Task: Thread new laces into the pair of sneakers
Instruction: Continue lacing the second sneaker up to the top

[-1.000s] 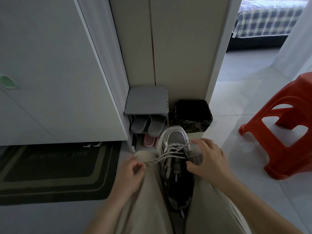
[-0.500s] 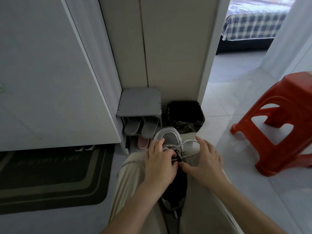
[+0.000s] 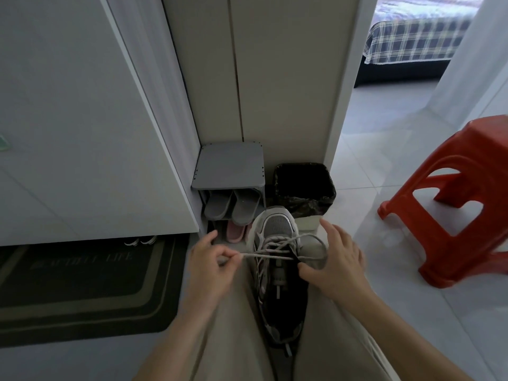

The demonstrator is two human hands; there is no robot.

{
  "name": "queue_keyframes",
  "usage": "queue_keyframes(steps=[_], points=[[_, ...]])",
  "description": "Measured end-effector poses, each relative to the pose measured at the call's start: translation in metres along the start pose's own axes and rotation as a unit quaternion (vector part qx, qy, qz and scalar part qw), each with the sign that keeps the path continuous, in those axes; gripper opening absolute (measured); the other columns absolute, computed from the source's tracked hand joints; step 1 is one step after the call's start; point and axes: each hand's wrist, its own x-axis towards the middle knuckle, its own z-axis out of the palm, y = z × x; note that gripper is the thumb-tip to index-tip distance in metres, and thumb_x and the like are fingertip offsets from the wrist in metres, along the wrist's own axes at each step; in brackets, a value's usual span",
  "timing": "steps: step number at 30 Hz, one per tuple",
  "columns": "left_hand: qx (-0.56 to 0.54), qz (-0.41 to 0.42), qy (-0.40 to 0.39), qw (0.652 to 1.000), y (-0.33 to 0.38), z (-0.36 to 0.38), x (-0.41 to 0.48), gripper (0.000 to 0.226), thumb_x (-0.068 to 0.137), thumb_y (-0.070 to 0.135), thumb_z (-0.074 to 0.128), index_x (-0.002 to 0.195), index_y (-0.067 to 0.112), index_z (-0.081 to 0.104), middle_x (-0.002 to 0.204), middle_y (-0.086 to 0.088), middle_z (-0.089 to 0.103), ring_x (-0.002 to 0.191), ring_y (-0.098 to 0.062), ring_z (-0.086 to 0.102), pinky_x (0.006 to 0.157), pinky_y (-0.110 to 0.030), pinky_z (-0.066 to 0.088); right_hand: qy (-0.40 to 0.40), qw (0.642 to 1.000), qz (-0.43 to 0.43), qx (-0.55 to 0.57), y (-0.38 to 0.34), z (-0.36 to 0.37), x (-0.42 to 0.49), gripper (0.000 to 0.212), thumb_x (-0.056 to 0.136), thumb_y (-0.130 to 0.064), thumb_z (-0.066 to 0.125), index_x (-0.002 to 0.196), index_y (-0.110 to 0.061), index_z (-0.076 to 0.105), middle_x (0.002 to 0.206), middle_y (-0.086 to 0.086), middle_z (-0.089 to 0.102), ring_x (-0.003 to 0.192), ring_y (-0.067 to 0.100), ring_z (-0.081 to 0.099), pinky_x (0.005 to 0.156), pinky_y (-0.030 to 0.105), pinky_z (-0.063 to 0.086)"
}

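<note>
A: Starting from the left hand [image 3: 213,266]?

B: Curled; pinching the lace [image 3: 275,255] between thumb and forefinger; holding it taut in a straight line out to the left of the sneaker [image 3: 277,273].

A: And over at the right hand [image 3: 339,264]?

B: Spread beside the sneaker's right edge; fingers fairly straight and pointing away; thumb just beside the eyelets, near the end of the taut run; impossible to tell whether gripping the lace's loose loop or merely touching it.

A: Where to look for the sneaker itself?

B: Wedged between two thighs in beige trousers [image 3: 233,331]; toe pointing away, heel toward the camera; grey mesh at the toe, dark inside; laced in crossings only over the rows nearest the toe; bare tongue nearer the heel; a slack loop of lace curving out to the right, close to the right hand.

A: Farther out?

B: Just past the toe, a black bin [image 3: 305,185] against the wall; left of that, a small grey shoe rack [image 3: 229,166], with grey slippers [image 3: 232,206] under the top shelf and pink slippers [image 3: 236,232] lower down; far left on the floor, a dark doormat [image 3: 82,284]; off to the right, well apart, a red plastic stool [image 3: 478,149] on pale tiles; through the doorway beyond, a bed [image 3: 417,39] under a plaid cover.
</note>
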Motion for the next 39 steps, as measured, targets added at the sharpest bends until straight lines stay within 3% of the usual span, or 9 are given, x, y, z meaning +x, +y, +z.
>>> queue_keyframes(steps=[5,7,10,13,19,29,32,34,39], points=[[0.029,-0.131,0.010,0.991,-0.046,-0.031,-0.001,0.009,0.083,0.020,0.069,0.075,0.021,0.065,0.139,-0.007,0.049,0.133,-0.022,0.039,0.109,-0.043,0.024,-0.007,1.000,0.002,-0.004,-0.007,0.001,0.000,0.096,0.071,-0.049,0.067,0.147,-0.032,0.010,0.148,-0.003,0.027,0.138,0.019,0.021,0.116,0.043,0.008],[0.020,-0.142,-0.022,0.989,-0.049,-0.032,-0.004,0.004,0.084,0.020,0.068,0.081,0.019,0.067,0.132,-0.007,0.054,0.126,-0.019,0.045,0.105,-0.038,0.029,-0.020,1.000,0.006,0.015,-0.006,0.002,-0.001,0.093,0.072,-0.048,0.066,0.146,-0.033,0.011,0.140,-0.005,0.039,0.134,0.017,0.029,0.117,0.044,0.007],[0.068,-0.066,-0.028,0.995,-0.033,-0.020,-0.005,0.018,0.089,0.022,0.063,0.104,0.014,0.067,0.113,0.003,0.056,0.101,0.000,0.041,0.088,-0.020,0.028,-0.028,0.999,0.001,0.028,-0.003,0.002,-0.002,0.086,0.074,-0.048,0.064,0.144,-0.032,0.016,0.127,-0.012,0.051,0.127,0.013,0.039,0.116,0.044,0.006],[0.034,0.017,0.007,0.999,-0.007,-0.007,-0.003,0.035,0.087,0.028,0.065,0.120,0.020,0.059,0.116,0.014,0.047,0.114,-0.005,0.046,0.098,-0.023,0.033,-0.030,0.999,-0.005,0.018,-0.003,0.004,0.000,0.078,0.075,-0.049,0.063,0.141,-0.031,0.025,0.116,-0.013,0.053,0.120,0.012,0.043,0.116,0.044,0.007],[0.119,0.125,-0.091,0.981,0.034,0.037,-0.002,0.028,0.087,0.041,0.061,0.113,0.033,0.065,0.144,0.008,0.037,0.137,-0.013,0.024,0.114,-0.030,0.020,-0.018,1.000,-0.007,-0.016,-0.004,0.007,0.002,0.070,0.073,-0.053,0.062,0.135,-0.032,0.037,0.117,-0.011,0.052,0.119,0.011,0.043,0.115,0.043,0.011],[-0.010,0.050,-0.076,0.996,0.028,0.036,0.000,0.001,0.083,0.027,0.070,0.081,0.026,0.070,0.132,0.008,0.050,0.121,-0.007,0.046,0.104,-0.023,0.035,-0.031,1.000,0.002,-0.002,-0.010,-0.002,0.001,0.070,0.074,-0.048,0.065,0.136,-0.033,0.035,0.107,-0.016,0.048,0.120,0.011,0.043,0.116,0.043,0.009],[-0.050,0.023,-0.050,0.997,0.017,0.018,-0.001,0.018,0.081,0.022,0.072,0.069,0.032,0.063,0.120,0.013,0.052,0.107,-0.002,0.053,0.095,-0.022,0.043,-0.036,0.999,0.001,0.002,-0.009,-0.002,0.001,0.067,0.076,-0.047,0.064,0.136,-0.033,0.035,0.103,-0.018,0.053,0.116,0.010,0.043,0.116,0.043,0.007],[-0.062,-0.011,-0.040,0.997,0.011,0.005,-0.002,0.017,0.082,0.019,0.070,0.069,0.026,0.062,0.117,0.014,0.052,0.100,0.003,0.050,0.089,-0.016,0.036,-0.031,1.000,0.003,0.000,-0.006,-0.001,0.001,0.064,0.077,-0.045,0.063,0.134,-0.033,0.037,0.097,-0.020,0.054,0.109,0.008,0.044,0.116,0.043,0.007],[-0.059,-0.043,-0.119,0.990,-0.007,-0.013,-0.010,0.009,0.082,0.014,0.070,0.075,0.018,0.066,0.115,0.015,0.052,0.108,-0.004,0.052,0.097,-0.024,0.039,-0.030,0.999,-0.009,-0.005,-0.006,0.004,0.002,0.055,0.077,-0.045,0.063,0.128,-0.033,0.045,0.094,-0.019,0.053,0.105,0.007,0.044,0.116,0.041,0.006]])
